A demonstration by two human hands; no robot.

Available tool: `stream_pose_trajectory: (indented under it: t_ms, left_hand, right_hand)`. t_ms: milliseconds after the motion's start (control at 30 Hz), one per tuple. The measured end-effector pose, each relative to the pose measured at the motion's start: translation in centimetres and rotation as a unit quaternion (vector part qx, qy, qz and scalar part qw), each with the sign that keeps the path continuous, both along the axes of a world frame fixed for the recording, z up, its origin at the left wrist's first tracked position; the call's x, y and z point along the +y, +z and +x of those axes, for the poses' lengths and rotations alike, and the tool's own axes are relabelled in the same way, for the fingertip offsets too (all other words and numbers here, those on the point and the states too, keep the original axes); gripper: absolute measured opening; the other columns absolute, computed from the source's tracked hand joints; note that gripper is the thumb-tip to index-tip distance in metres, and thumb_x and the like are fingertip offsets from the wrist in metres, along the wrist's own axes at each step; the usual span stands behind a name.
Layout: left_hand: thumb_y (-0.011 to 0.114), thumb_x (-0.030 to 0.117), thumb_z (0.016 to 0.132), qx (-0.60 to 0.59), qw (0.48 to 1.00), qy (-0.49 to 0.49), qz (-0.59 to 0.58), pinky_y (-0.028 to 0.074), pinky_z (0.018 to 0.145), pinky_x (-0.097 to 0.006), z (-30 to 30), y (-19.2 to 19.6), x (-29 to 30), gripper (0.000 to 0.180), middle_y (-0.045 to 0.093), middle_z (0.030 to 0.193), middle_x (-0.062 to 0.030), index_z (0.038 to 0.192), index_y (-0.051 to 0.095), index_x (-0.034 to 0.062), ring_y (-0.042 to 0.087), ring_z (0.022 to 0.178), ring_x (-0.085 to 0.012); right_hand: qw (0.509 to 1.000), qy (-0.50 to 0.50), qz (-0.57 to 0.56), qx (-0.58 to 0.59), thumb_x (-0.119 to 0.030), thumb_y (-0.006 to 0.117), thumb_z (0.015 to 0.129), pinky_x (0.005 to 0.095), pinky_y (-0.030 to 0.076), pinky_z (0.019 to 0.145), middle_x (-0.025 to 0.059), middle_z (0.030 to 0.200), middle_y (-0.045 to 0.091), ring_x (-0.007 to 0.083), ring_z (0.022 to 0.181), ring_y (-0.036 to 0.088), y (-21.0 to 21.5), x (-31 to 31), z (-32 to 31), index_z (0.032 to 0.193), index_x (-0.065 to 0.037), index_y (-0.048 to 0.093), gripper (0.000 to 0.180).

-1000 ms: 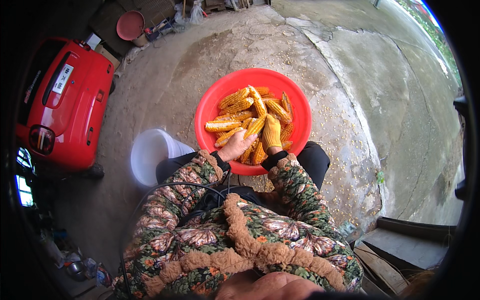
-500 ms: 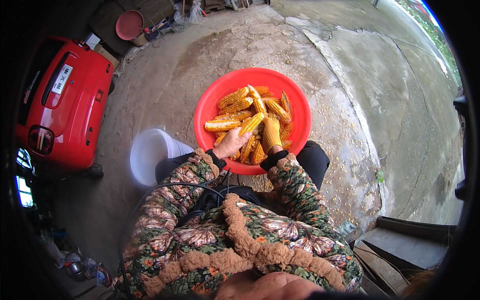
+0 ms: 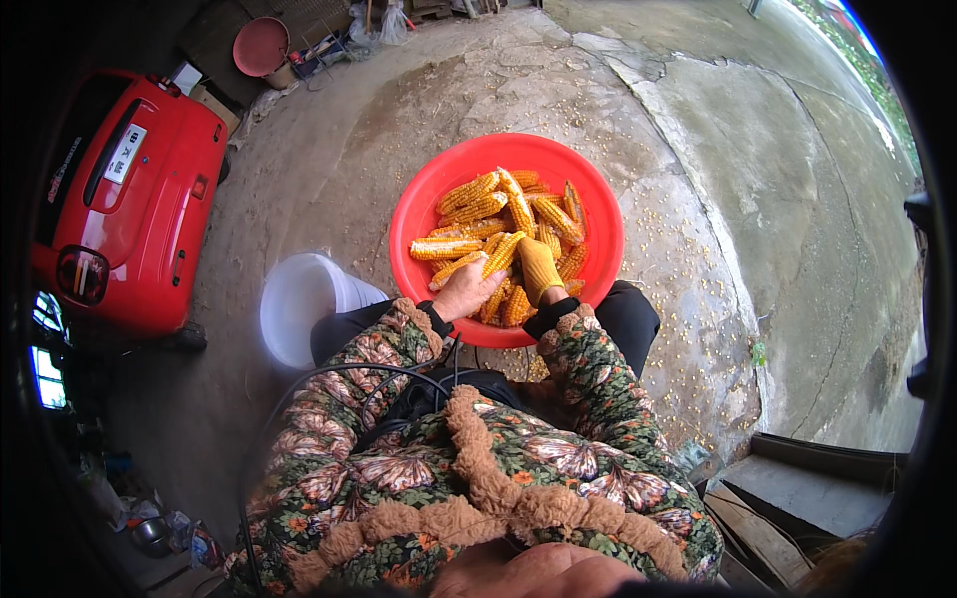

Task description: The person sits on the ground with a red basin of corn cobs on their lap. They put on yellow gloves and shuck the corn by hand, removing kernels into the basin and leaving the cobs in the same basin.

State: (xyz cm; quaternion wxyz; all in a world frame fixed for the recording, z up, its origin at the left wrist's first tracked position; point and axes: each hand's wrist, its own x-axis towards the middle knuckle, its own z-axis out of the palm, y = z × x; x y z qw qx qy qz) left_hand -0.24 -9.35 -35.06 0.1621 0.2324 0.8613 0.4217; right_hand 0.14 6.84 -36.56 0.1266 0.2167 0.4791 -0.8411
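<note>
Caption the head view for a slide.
Seated person's bare left hand and yellow-gloved right hand work among corn cobs in a red basin.

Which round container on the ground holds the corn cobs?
The big red basin by the hands; the white bucket and the far small red basin show none.

Cracked concrete floor (image 3: 698,149), strewn with loose corn kernels (image 3: 688,259) at right. White bucket (image 3: 299,299) standing just left of the knees; red car (image 3: 130,199) parked farther left; round red lid (image 3: 261,45) beyond.
</note>
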Motion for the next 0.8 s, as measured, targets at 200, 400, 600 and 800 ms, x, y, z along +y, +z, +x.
stream_pose_trajectory:
  t_ms: [200, 400, 600, 800]
  left_hand:
    - [0.053, 0.027, 0.092, 0.003, 0.993, -0.005, 0.117, 0.047, 0.076, -0.035, 0.0, 0.1, 0.3, 0.034, 0.061, 0.091, -0.0157, 0.107, 0.054, -0.0032, 0.06, 0.085, -0.026]
    - [0.053, 0.029, 0.092, 0.034, 0.991, -0.016, 0.13, 0.047, 0.075, -0.034, -0.3, 0.6, 0.1, 0.035, 0.061, 0.087, -0.0145, 0.105, 0.056, -0.0028, 0.06, 0.081, -0.0249]
    - [0.05, 0.028, 0.094, -0.036, 0.998, -0.031, 0.049, 0.042, 0.09, -0.032, 0.2, 0.8, -0.5, 0.043, 0.059, 0.108, -0.0101, 0.123, 0.047, -0.0032, 0.055, 0.102, -0.0173]
    - [0.05, 0.027, 0.094, -0.04, 0.997, -0.038, 0.057, 0.043, 0.086, -0.031, 0.1, 0.0, -0.4, 0.04, 0.06, 0.104, -0.0091, 0.121, 0.049, -0.0032, 0.055, 0.096, -0.0166]
  right_hand:
    - [0.999, -0.025, 0.003, 0.041, -0.028, 0.043, 0.089, 0.0274, 0.044, 0.044, 0.0065, 0.066, 0.058, 0.0165, 0.05, 0.055, -0.1, -0.2, 0.3, 0.089, -0.007, 0.056, 0.025]
    - [0.993, -0.001, -0.116, 0.014, -0.037, 0.043, 0.089, 0.0277, 0.045, 0.047, 0.006, 0.065, 0.058, 0.0165, 0.05, 0.055, -0.4, 0.8, 0.2, 0.09, -0.008, 0.055, 0.03]
    - [1.0, 0.025, 0.005, 0.003, -0.038, 0.042, 0.09, 0.0267, 0.043, 0.045, 0.0039, 0.066, 0.058, 0.0152, 0.05, 0.054, 0.1, 0.6, 0.3, 0.092, -0.009, 0.058, 0.034]
    - [0.998, 0.025, 0.062, -0.003, -0.034, 0.042, 0.09, 0.0261, 0.04, 0.041, 0.0027, 0.068, 0.057, 0.0135, 0.047, 0.051, 1.2, 0.2, 0.7, 0.094, -0.008, 0.059, 0.032]
